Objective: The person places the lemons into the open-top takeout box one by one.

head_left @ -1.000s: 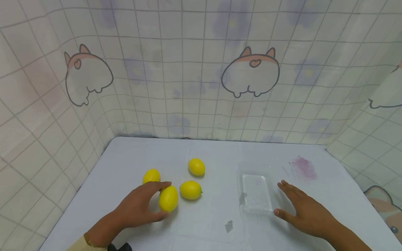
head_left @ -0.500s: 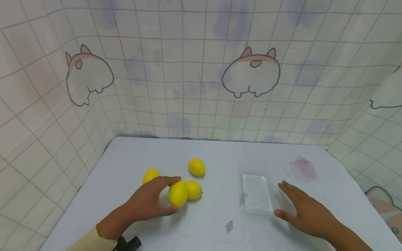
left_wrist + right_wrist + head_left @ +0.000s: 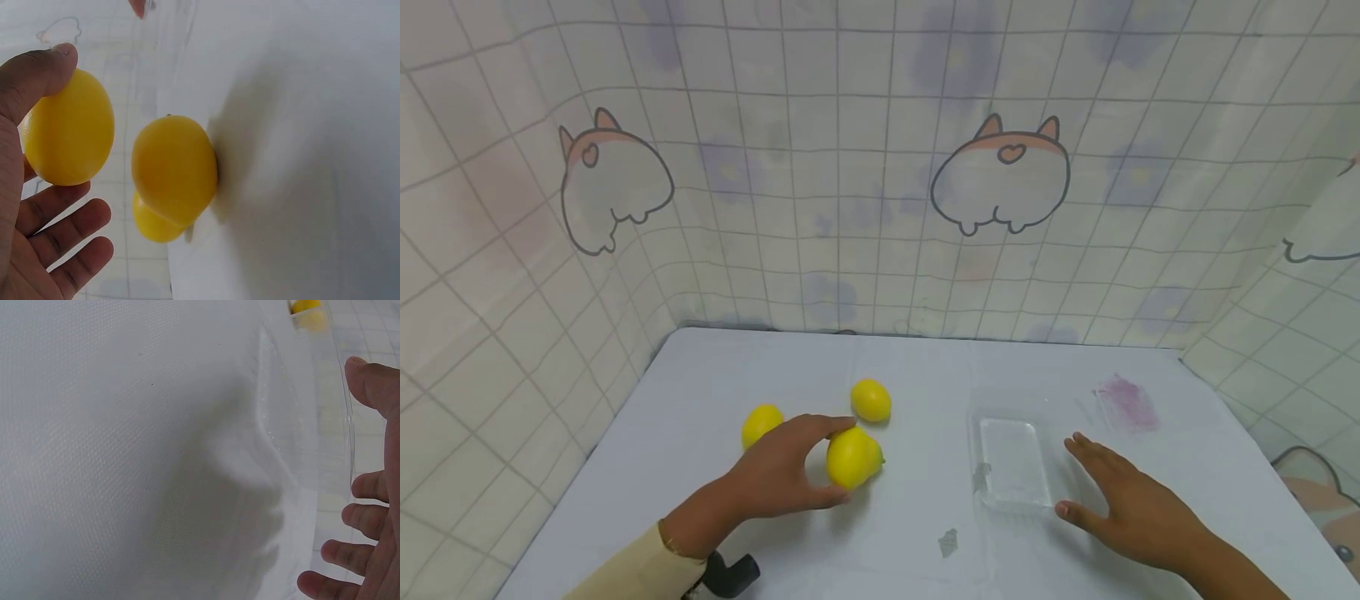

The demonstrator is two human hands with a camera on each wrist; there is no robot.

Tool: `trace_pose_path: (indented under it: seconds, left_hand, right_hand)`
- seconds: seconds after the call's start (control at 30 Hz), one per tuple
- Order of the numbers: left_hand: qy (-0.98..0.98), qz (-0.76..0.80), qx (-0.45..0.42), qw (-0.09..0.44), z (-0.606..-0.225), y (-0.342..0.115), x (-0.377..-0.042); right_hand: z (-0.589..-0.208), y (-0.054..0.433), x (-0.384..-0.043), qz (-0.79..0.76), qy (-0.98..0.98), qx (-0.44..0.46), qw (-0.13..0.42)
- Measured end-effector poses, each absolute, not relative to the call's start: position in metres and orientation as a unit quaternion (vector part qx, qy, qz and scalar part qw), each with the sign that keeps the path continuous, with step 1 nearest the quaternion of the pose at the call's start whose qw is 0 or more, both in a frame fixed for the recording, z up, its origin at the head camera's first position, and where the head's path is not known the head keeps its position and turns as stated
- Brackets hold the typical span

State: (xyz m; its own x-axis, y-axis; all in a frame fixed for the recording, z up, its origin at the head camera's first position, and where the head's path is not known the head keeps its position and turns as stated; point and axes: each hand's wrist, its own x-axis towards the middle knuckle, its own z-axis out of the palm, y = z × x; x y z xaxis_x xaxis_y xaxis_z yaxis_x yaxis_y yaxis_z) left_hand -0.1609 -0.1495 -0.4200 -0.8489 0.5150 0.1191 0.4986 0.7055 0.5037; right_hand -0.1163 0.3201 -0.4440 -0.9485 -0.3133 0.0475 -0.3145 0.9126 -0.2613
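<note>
My left hand (image 3: 778,471) holds a yellow lemon (image 3: 847,460) between thumb and fingers, raised over the table, as the left wrist view shows. In the head view that held lemon (image 3: 70,128) partly covers a second lemon (image 3: 175,169) lying on the table. A third lemon (image 3: 871,401) lies farther back, and another lemon (image 3: 762,423) is half hidden behind the left hand. My right hand (image 3: 1131,508) is beside a clear plastic container (image 3: 1051,467), its fingers extended and thumb spread, with nothing in its grasp. In the right wrist view the container wall (image 3: 331,425) stands near the thumb.
A white-covered table (image 3: 917,533) carries everything. Behind it and at both sides hangs a grid-patterned cloth (image 3: 880,208) with cartoon animals. A grey patch (image 3: 948,542) marks the front of the table, and a pink stain (image 3: 1126,403) shows at the back right.
My left hand has carried its lemon to the right and slightly up, from beside the middle lemon to in front of it. The right hand and the container have stayed in place.
</note>
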Motion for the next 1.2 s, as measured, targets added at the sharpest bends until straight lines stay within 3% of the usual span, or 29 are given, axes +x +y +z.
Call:
trace_pose_path:
  seconds: [1.2]
  left_hand:
    - [0.895,0.299,0.330,0.014,-0.423,-0.093,-0.176]
  right_hand:
    - [-0.444,0.320,-0.117,0.131,-0.977,0.166,0.004]
